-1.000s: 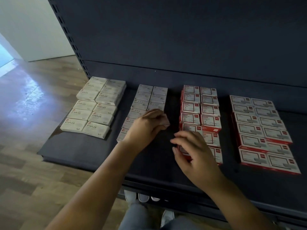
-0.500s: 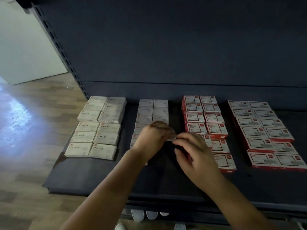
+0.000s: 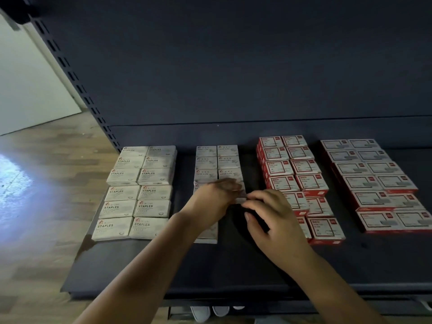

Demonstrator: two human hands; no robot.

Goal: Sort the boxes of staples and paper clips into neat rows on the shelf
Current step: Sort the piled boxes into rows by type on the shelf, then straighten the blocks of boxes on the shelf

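Observation:
On the dark shelf (image 3: 233, 265) lie four blocks of boxes: white staples boxes (image 3: 138, 190) at the left, white paper clip boxes (image 3: 217, 162) beside them, red-and-white boxes (image 3: 294, 169) in the middle right, and more red-and-white boxes (image 3: 374, 181) at the far right. My left hand (image 3: 212, 202) grips a small white paper clip box (image 3: 242, 195) over the right column of the paper clip block. My right hand (image 3: 268, 213) meets it, its fingertips pinching the same box from the right. The hands hide the lower paper clip boxes.
The shelf's dark back panel (image 3: 233, 66) rises behind the boxes, with a slotted upright (image 3: 77, 83) at the left. Wooden floor (image 3: 35, 183) lies to the left and below the shelf's front edge. Shoes (image 3: 210, 313) show under the shelf.
My right hand has moved left and joined my left hand at the small white box. The view has tilted up, so the shelf sits lower in the frame.

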